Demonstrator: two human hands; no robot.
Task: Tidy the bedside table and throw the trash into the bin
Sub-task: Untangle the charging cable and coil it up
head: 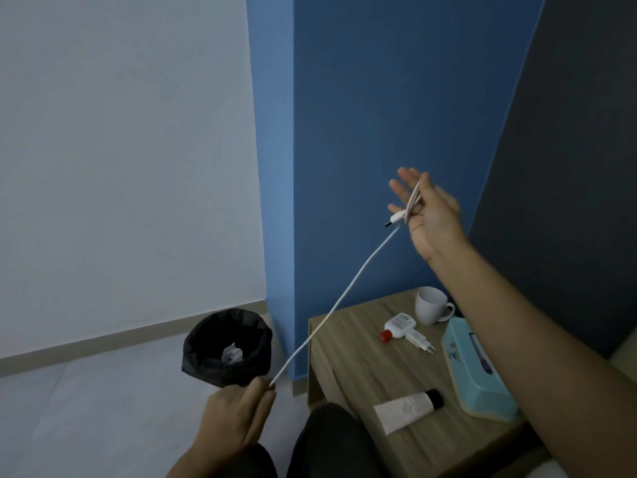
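Both hands are on the white cable (344,298), which runs in a taut line between them. The right hand (427,215) is raised high above the bedside table (348,370), palm turned this way. Loops of the cable are gathered across its fingers, which are mostly stretched out, and one curled finger pins the loops. The plug end pokes out to the left of the hand. From there the cable slants down past the table's left edge to the left hand (234,419), low and to the left of the table, which pinches it between thumb and curled fingers.

On the table, a white mug (429,305) stands at the back, upright. Just in front of it a small white bottle with a red cap (398,327) lies on its side, touching or nearly touching a white charger (418,339) with its prongs pointing right. A teal tissue box (472,374) runs along the right side, partly under the right forearm. At the front edge a white tube with a black cap (406,408) lies flat.

On the floor to the left of the table stands the bin (220,339), lined with a black bag, with a crumpled pale scrap (232,353) inside.
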